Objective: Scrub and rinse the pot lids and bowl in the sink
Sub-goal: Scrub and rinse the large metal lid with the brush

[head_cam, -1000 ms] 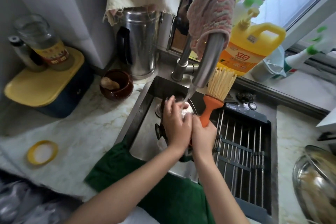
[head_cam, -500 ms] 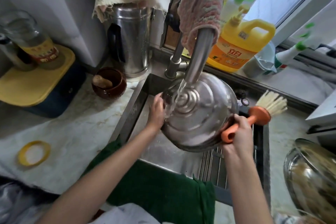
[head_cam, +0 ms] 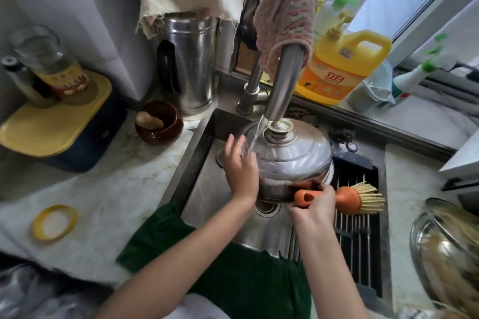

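Observation:
A domed steel pot lid (head_cam: 293, 160) with a round knob on top sits upright over the sink (head_cam: 204, 189), under the running faucet (head_cam: 282, 83). Water streams down its left side. My left hand (head_cam: 239, 166) lies flat against the lid's left edge with fingers spread in the stream. My right hand (head_cam: 317, 204) grips the orange handle of a scrub brush (head_cam: 355, 198) at the lid's front rim, bristles pointing right. Whether it also supports the lid is hidden. No bowl is visible in the sink.
A black drying rack (head_cam: 360, 235) fills the sink's right half. A green towel (head_cam: 233, 267) drapes the front edge. Yellow detergent jug (head_cam: 342, 67), steel kettle (head_cam: 191, 65), brown pot (head_cam: 159, 123) stand behind. Another steel lid (head_cam: 448, 248) rests at right.
The lid has turned from tilted, facing me, to dome up with its knob under the faucet. My right hand with the brush moved down to the front rim.

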